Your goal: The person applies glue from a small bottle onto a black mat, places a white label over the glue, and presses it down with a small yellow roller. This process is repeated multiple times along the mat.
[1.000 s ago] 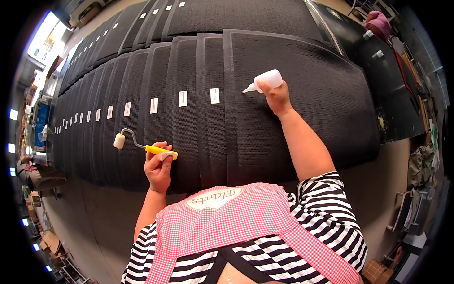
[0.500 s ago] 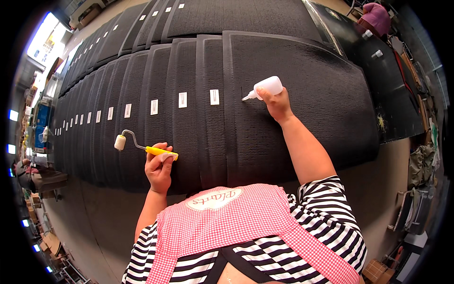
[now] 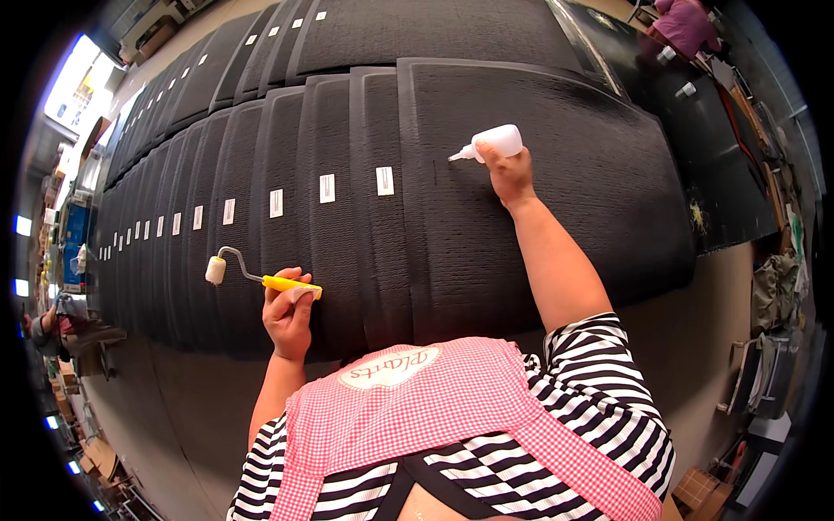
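In my left hand point(image 3: 287, 319) is a small paint roller point(image 3: 215, 270), gripped by its yellow handle. A whitish scrap is pinched along with it, and the pale roller head hangs just above the mats. My right hand point(image 3: 511, 181) wraps around a white squeeze bottle point(image 3: 499, 141). Tilted over, the bottle points its nozzle left, close to the topmost black mat point(image 3: 556, 208); whether the tip touches cannot be made out. Short dark lines mark the mat beside the nozzle. Left of it, overlapping black mats each carry a white label point(image 3: 385, 181).
Another row of overlapping mats point(image 3: 434, 35) lies beyond. At the far right a person in purple point(image 3: 686, 26) is near a dark table point(image 3: 730, 208) bearing two small white objects. A second person point(image 3: 74, 330) is at the far left. Cardboard boxes point(image 3: 699, 491) sit lower right.
My right hand has moved the bottle's nozzle slightly away from me and to the right across the mat. My left hand keeps the roller in nearly the same place. The view has shifted a little.
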### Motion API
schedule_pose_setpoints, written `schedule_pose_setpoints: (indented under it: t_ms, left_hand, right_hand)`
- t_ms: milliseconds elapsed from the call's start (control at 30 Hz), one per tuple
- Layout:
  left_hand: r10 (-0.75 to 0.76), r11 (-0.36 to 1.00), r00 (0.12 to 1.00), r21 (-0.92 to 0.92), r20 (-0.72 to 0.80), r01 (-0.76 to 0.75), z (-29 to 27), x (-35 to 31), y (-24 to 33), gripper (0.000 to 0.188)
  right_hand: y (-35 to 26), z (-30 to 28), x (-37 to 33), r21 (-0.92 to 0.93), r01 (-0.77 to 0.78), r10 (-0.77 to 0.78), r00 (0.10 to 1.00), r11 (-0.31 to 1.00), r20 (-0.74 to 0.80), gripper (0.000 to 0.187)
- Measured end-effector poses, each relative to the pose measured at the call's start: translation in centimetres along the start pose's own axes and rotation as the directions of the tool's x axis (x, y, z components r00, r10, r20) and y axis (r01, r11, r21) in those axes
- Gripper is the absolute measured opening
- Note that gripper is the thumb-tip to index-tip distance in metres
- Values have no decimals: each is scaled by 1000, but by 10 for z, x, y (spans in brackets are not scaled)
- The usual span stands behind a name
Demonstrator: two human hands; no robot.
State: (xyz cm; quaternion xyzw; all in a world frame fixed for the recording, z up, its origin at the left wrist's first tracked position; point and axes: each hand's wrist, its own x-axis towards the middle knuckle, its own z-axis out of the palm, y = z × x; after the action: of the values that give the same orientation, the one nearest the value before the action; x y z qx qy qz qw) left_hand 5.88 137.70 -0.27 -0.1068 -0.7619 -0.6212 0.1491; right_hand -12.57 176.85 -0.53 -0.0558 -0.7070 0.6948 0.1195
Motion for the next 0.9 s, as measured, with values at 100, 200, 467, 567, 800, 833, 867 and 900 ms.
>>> schedule_pose_setpoints:
  t_ms: [100, 200, 467, 567, 800, 833, 867, 900]
  left_hand:
    - [-3, 1000, 1000, -5, -1, 3, 0, 0, 0, 7]
    - [5, 1000, 1000, -12, -6, -5, 1, 0, 1, 6]
    - [-2, 1000, 1000, -23, -1, 2, 0, 0, 1, 6]
    - [3, 1000, 1000, -21, -3, -3, 1, 0, 2, 6]
    - [-3, 1000, 1000, -21, -3, 3, 2, 1, 3, 6]
    - [-4, 1000, 1000, -23, -3, 3, 2, 0, 3, 6]
    - [-4, 1000, 1000, -25, -4, 4, 2, 0, 3, 6]
    - [-4, 1000, 1000, -27, -4, 4, 1, 0, 3, 6]
  right_hand:
    - [0, 0, 0, -20, 10, -10, 1000, 1000, 6, 29]
    - [0, 1, 0, -24, 3, -2, 1000, 1000, 20, 28]
    - [1, -5, -8, 21, -22, 20, 997, 1000, 77, 27]
    - [-3, -7, -15, 31, -39, 36, 995, 999, 94, 26]
    - [-5, -10, -28, 24, -18, 16, 993, 1000, 116, 24]
    - [-5, -10, -29, 28, -18, 15, 993, 999, 117, 24]
    - [-5, -10, -29, 25, -25, 22, 992, 999, 121, 24]
    - [-5, -11, -29, 22, -32, 29, 992, 999, 124, 25]
